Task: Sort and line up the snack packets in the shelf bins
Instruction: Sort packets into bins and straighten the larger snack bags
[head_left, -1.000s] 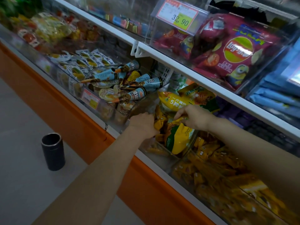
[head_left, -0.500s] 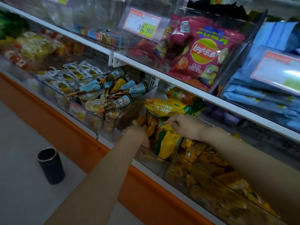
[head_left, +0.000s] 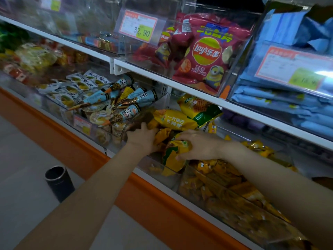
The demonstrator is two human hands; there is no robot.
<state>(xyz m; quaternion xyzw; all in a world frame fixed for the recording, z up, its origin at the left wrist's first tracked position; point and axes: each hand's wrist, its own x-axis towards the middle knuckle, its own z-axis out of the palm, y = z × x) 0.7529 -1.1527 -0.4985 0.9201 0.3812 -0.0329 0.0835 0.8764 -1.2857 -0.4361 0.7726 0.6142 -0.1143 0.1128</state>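
Gripping a yellow-and-green snack packet (head_left: 171, 156) from above, the right hand (head_left: 198, 145) curls its fingers round the packet's top inside a clear bin (head_left: 155, 167). The left hand (head_left: 142, 137) reaches into the same bin just beside it, fingertips buried among yellow packets (head_left: 173, 120); whether it holds one cannot be told. Cone-shaped snacks (head_left: 126, 112) lie in the bin to the left and small orange packets (head_left: 225, 177) to the right. Above the white shelf edge (head_left: 180, 85) sit red Lay's bags (head_left: 205, 55) and blue packs (head_left: 288, 98). A dark cylinder (head_left: 58, 181) stands on the floor (head_left: 21, 177).
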